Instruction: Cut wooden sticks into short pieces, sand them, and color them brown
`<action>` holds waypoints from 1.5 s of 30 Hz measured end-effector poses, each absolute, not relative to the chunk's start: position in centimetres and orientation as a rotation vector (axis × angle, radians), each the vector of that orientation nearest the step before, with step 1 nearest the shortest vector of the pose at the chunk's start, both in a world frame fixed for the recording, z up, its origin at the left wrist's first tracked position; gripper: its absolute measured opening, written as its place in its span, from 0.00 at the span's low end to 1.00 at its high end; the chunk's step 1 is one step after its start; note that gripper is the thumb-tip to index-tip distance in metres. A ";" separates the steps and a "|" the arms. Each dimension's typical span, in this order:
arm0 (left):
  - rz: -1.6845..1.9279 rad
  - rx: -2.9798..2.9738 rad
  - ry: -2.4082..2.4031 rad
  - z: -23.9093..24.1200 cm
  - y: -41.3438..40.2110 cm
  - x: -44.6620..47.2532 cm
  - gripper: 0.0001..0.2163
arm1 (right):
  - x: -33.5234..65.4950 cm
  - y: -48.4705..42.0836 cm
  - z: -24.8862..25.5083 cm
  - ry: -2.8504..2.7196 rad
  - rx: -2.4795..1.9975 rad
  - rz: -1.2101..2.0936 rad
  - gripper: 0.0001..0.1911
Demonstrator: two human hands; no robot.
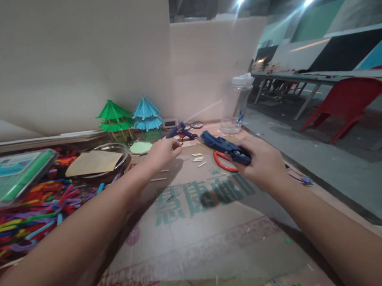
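Gripping one blue tool [221, 144] in the right hand [265, 158] above cardboard [199, 240], near one orange ring [227, 169] and short sticks [198, 159] too blurred to count. Holding the left hand [164, 153], narrow-fingered, near one glue gun [179, 131]; cannot tell if pinching anything. Facing two tiered models [113, 113].

Sticks [198, 160] on cardboard [196, 241], bottle [234, 106] behind

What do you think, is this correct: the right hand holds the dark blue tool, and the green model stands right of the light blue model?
No: the head view shows the green model left of the light blue model. The right hand does hold the dark blue tool.
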State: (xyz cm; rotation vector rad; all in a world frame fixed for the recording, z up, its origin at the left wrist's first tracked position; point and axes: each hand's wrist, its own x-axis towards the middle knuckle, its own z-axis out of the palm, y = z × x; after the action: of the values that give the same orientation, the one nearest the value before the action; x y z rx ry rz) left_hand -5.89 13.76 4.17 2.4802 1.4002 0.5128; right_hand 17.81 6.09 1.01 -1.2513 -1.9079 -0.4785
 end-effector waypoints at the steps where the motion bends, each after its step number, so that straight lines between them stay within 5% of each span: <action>1: 0.509 2.477 1.343 5.0 12.2 -5.9 0.09 | 18.0 6.3 0.8 -1.895 -1.271 -0.488 0.09; 6: 0.528 2.540 0.863 7.9 4.8 -7.5 0.14 | 18.2 6.8 0.1 -1.862 -1.314 -0.484 0.11; 10: 0.493 2.775 1.338 5.8 5.8 -12.2 0.11 | 17.5 6.5 0.0 -1.907 -1.273 -0.440 0.12; 16: 0.339 2.656 1.519 0.6 8.9 -16.8 0.05 | 16.6 6.2 -0.4 -2.021 -1.282 -0.449 0.16; 22: 0.489 2.412 1.668 0.5 7.9 -16.6 0.07 | 16.0 6.1 -1.3 -2.033 -1.241 -0.476 0.18; 28: 0.670 2.178 1.435 3.2 3.4 -15.5 0.16 | 15.1 5.3 -1.4 -2.088 -1.166 -0.502 0.22; 35: 0.901 1.650 1.237 2.6 0.1 -14.6 0.14 | 14.0 4.8 -1.8 -2.107 -1.061 -0.532 0.26; 45: 0.872 2.119 1.105 1.7 0.4 -15.1 0.16 | 12.1 3.8 -1.7 -2.142 -1.007 -0.661 0.20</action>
State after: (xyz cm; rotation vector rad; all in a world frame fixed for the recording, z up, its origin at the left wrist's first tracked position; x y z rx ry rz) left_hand -15.07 0.36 1.72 2.1193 1.1055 0.8721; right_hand 12.15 3.80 -1.72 -1.0070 -2.1416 -0.6609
